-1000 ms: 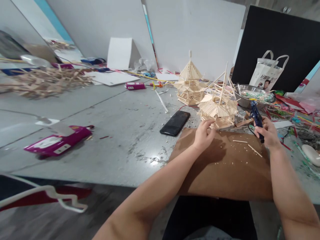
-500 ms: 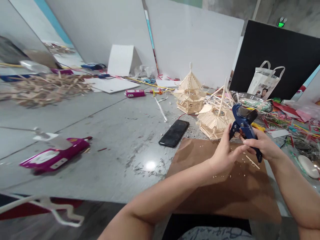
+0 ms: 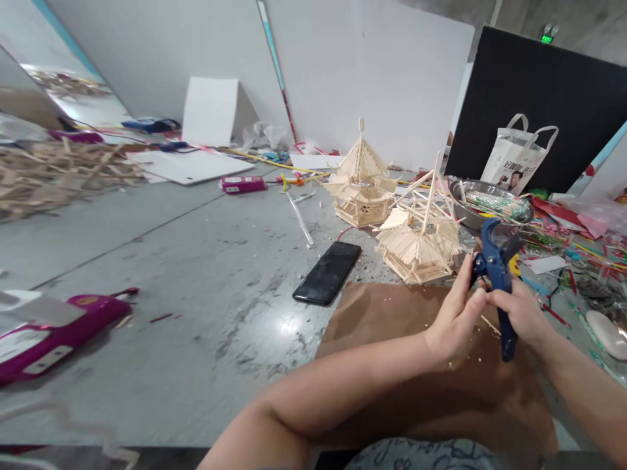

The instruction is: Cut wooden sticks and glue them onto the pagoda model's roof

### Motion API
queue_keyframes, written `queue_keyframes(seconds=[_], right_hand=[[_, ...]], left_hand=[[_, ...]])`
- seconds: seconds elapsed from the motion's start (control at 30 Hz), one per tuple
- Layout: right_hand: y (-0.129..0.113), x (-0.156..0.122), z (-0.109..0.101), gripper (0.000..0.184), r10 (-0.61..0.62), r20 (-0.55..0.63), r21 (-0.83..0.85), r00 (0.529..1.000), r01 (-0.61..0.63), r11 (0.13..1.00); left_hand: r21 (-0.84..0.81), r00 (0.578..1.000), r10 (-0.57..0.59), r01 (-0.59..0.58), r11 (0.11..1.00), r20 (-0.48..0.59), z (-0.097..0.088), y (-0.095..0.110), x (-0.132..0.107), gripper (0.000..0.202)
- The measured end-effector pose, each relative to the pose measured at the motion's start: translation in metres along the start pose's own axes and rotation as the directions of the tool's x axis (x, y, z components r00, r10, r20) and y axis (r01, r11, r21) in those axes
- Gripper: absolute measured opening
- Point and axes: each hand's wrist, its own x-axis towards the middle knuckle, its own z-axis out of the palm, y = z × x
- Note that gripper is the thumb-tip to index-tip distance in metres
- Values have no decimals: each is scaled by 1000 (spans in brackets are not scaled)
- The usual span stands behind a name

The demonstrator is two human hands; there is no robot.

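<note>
A blue pipe cutter [image 3: 498,262] is held up over the brown sheet [image 3: 392,320], its curved jaw pointing up and away from me. My right hand [image 3: 526,314] is wrapped round its handle, whose dark end sticks out below. From the left side, my left hand [image 3: 453,329] closes on the cutter with fingers and thumb, partly hidden behind it. Just beyond my hands stands a half-built stick pavilion [image 3: 418,251] with an open frame on top. A taller stick pavilion [image 3: 362,183] with a pointed roof stands behind it.
Left of the sheet lies a black phone [image 3: 327,273]. Purple glue guns [image 3: 63,329] and a pile of wooden scraps [image 3: 63,171] occupy the left side. At right are a metal bowl [image 3: 463,212] of wrapped sticks, a white bag [image 3: 514,160] and coloured clutter.
The view has shifted, so the table things sit further left. The pipe cutter has turned more upright in my hands and lies a little lower and further right in view.
</note>
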Motion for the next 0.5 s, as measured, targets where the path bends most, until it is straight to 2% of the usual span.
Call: queue_keyframes(seconds=[0.07,0.1,0.17,0.23,0.3,0.37,0.43,0.5], right_hand=[[1,2,-9,23,32,-46,5,998,-32,999],[0,4,-14,26,8,-44,12,999,-8,1000],[-5,11,-25,32,-99,13,-20,995,99,995],[-14,20,-36,33,-193,105,-167,975,209,963],[-23,32,-44,37,-211,199,-389,957,275,879],[-31,44,-47,46,-164,308,-568,937,320,759],[-37,55,-45,49,-111,371,-686,922,353,636],[-43,63,-38,48,-54,416,-752,908,377,540]], left_hand=[[74,993,81,-88,993,86,-3,-2,0,66],[120,986,112,-126,985,120,-4,-5,-1,71],[221,979,126,-161,962,163,-7,-12,-4,82],[324,980,82,-138,936,182,-11,-18,-9,81],[408,976,26,-114,906,215,-15,-23,-13,65],[457,960,12,-143,878,278,-19,-26,-17,44],[479,942,40,-206,853,334,-22,-31,-21,33],[507,932,64,-251,825,358,-24,-37,-26,31]])
